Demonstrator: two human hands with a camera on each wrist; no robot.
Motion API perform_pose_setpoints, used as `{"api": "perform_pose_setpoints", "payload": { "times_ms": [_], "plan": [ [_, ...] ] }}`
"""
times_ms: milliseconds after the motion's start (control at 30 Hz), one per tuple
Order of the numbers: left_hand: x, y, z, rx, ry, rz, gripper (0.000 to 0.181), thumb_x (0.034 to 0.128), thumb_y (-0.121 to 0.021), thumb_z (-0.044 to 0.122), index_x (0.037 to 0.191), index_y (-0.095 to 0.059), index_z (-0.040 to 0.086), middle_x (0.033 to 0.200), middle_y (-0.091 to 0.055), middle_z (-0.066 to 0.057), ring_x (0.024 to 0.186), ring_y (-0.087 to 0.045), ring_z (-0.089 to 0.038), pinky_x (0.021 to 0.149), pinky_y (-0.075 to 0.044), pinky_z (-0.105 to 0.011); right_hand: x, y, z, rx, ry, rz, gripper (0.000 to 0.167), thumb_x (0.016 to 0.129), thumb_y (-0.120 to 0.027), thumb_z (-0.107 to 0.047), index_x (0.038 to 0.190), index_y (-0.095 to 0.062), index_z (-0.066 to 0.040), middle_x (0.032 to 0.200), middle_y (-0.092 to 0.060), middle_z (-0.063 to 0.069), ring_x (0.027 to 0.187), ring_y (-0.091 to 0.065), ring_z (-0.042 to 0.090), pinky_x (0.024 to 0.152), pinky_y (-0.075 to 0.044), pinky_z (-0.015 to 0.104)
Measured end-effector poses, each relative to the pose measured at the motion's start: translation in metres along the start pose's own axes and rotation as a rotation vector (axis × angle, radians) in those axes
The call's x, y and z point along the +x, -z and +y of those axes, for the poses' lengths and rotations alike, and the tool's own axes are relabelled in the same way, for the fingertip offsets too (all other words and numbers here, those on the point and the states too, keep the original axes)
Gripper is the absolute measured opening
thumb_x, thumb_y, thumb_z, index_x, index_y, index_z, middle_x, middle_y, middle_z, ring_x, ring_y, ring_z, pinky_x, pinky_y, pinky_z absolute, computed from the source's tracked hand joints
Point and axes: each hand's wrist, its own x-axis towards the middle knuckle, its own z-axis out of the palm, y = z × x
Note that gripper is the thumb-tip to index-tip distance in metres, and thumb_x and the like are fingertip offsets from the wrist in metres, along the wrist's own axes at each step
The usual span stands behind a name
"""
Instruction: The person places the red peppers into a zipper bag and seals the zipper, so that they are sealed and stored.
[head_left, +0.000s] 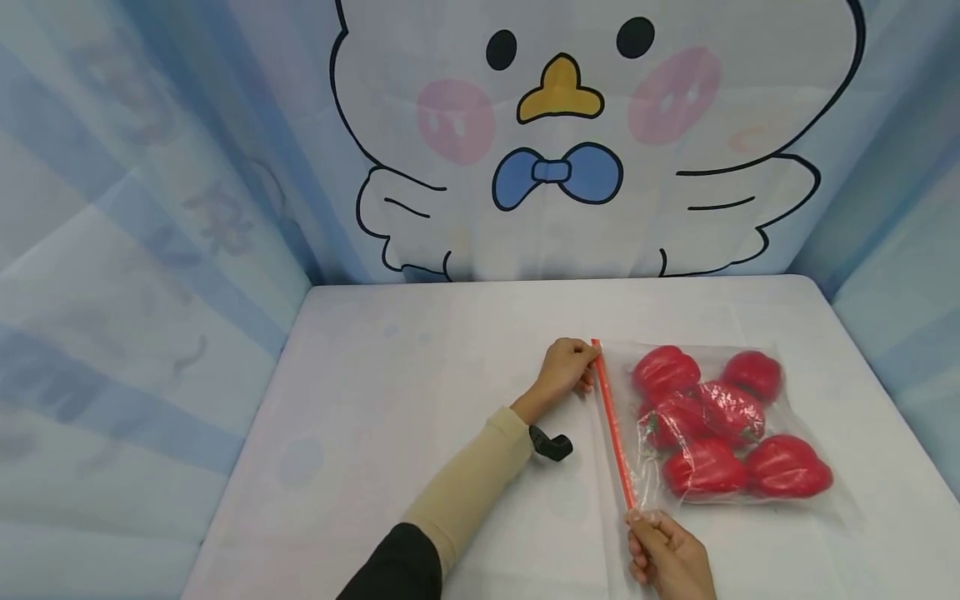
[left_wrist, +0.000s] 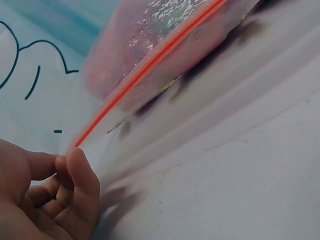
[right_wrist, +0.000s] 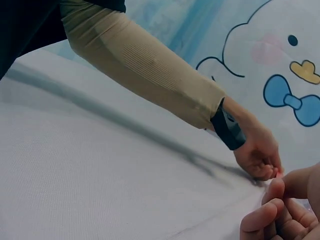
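Note:
A clear zip bag (head_left: 618,400) with a red zip strip (head_left: 613,429) along its left edge lies on the table, with several red bell peppers (head_left: 705,468) inside. My left hand (head_left: 567,367) pinches the far end of the strip between thumb and fingers. At the near end, my right hand (head_left: 670,552) pinches the other corner. In the left wrist view the strip (left_wrist: 150,65) runs taut away from the left hand (left_wrist: 55,190). The right wrist view has the right hand (right_wrist: 287,207) in front, hiding most of the bag.
The white table (head_left: 420,375) carries the bag on its right half. A printed curtain (head_left: 555,242) stands behind the table, with blue curtains (head_left: 135,333) at both sides. A black strap mount (head_left: 551,444) is worn on the left wrist.

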Motion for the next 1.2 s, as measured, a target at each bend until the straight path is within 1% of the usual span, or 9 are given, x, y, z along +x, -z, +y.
{"api": "perform_pose_setpoints", "payload": {
  "times_ms": [133,300,500,600,700,833,933,1067,1200],
  "plan": [
    [0.004,0.004,0.003,0.018,0.004,-0.012,0.035,0.1044,-0.063,0.02,0.073,-0.057,0.007,0.054,-0.051,-0.001,0.041,-0.051,-0.009,0.042,-0.048,-0.021,0.0,-0.002,-0.001,-0.022,-0.021,0.008,0.013,0.101,-0.066,-0.016,0.091,-0.069,-0.008,0.069,-0.056,-0.002,0.058,-0.047,0.008,0.049,-0.044,0.022],
    [0.008,0.003,0.002,0.041,-0.004,-0.01,0.035,0.1045,-0.063,0.02,0.072,-0.056,0.008,0.052,-0.05,0.0,0.04,-0.05,-0.008,0.041,-0.047,-0.02,0.001,-0.002,0.0,-0.017,0.021,-0.006,0.011,0.101,-0.065,-0.012,0.094,-0.07,-0.006,0.068,-0.056,-0.002,0.056,-0.047,0.007,0.048,-0.043,0.021],
    [0.005,0.001,-0.002,0.077,0.006,0.016,0.033,0.1057,-0.061,0.026,0.079,-0.061,0.006,0.051,-0.049,0.001,0.039,-0.046,-0.007,0.04,-0.042,-0.019,0.001,0.0,0.003,-0.019,0.019,-0.007,0.012,0.102,-0.064,-0.012,0.092,-0.069,-0.008,0.068,-0.055,-0.003,0.057,-0.048,0.008,0.049,-0.045,0.022],
    [0.0,0.004,-0.005,0.086,0.029,-0.001,0.033,0.1059,-0.061,0.028,0.082,-0.063,0.006,0.053,-0.048,0.002,0.041,-0.045,-0.006,0.04,-0.039,-0.018,0.001,0.0,0.005,-0.017,0.004,-0.001,0.011,0.102,-0.063,-0.012,0.094,-0.069,-0.007,0.069,-0.056,-0.003,0.058,-0.05,0.01,0.049,-0.047,0.024],
    [-0.008,0.008,-0.006,0.075,0.057,-0.071,0.032,0.1053,-0.062,0.026,0.082,-0.063,0.004,0.056,-0.048,0.002,0.043,-0.045,-0.006,0.041,-0.04,-0.018,0.001,0.001,0.005,-0.012,-0.014,0.001,0.01,0.102,-0.062,-0.012,0.097,-0.069,-0.008,0.07,-0.058,-0.002,0.058,-0.052,0.011,0.049,-0.048,0.026],
    [-0.024,0.01,-0.008,0.131,0.059,-0.18,0.031,0.1045,-0.063,0.023,0.08,-0.063,0.003,0.056,-0.049,0.001,0.043,-0.046,-0.007,0.042,-0.043,-0.019,0.001,-0.001,0.001,-0.018,-0.03,0.008,0.013,0.103,-0.061,-0.014,0.105,-0.07,-0.005,0.072,-0.059,0.001,0.058,-0.053,0.013,0.05,-0.049,0.027],
    [-0.037,0.006,-0.009,0.193,0.031,-0.214,0.032,0.1046,-0.063,0.021,0.079,-0.063,0.002,0.054,-0.05,0.001,0.042,-0.046,-0.008,0.041,-0.044,-0.021,0.001,-0.001,0.0,-0.027,-0.037,0.014,0.02,0.104,-0.061,-0.017,0.112,-0.069,-0.001,0.074,-0.059,0.002,0.059,-0.053,0.014,0.051,-0.05,0.028],
    [-0.046,0.001,-0.011,0.201,-0.027,-0.194,0.029,0.1045,-0.063,0.02,0.083,-0.065,0.0,0.055,-0.05,0.002,0.042,-0.046,-0.008,0.041,-0.044,-0.021,0.001,0.003,0.001,-0.017,-0.045,0.01,0.018,0.106,-0.061,-0.023,0.108,-0.069,-0.007,0.077,-0.059,0.002,0.061,-0.055,0.014,0.052,-0.051,0.028],
    [-0.045,0.003,-0.012,0.15,-0.042,-0.137,0.025,0.1041,-0.063,0.018,0.085,-0.065,0.002,0.055,-0.05,0.001,0.043,-0.046,-0.008,0.042,-0.043,-0.02,0.001,0.008,0.003,0.02,-0.031,-0.022,0.014,0.108,-0.056,-0.023,0.103,-0.068,-0.019,0.081,-0.059,0.0,0.064,-0.056,0.012,0.055,-0.052,0.028]
  ]
}}
